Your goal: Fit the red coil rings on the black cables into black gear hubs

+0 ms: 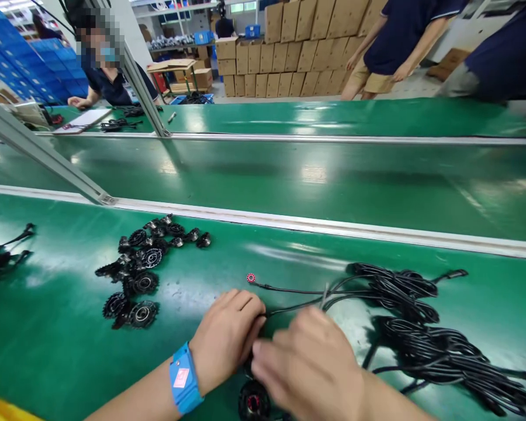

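My left hand [230,327], with a blue wrist strap [185,377] behind it, is closed round the end of a black cable [296,307]. My right hand [309,362] is smeared by motion, its fingers closed close beside the left. A thin metal tool [324,296], perhaps tweezers, sticks up from behind it. Beneath the hands, a round black part [253,401] with a red centre lies on the table, partly hidden. Another cable ends in a small red-and-white ring [251,278], lying flat beyond my left hand.
Coiled black cables [390,289] lie to the right, with a second bundle [451,356] nearer. Several black toothed round parts [142,283] are piled at left. A white rail [289,221] and a slanted metal post [48,155] border the green table. Co-workers stand beyond.
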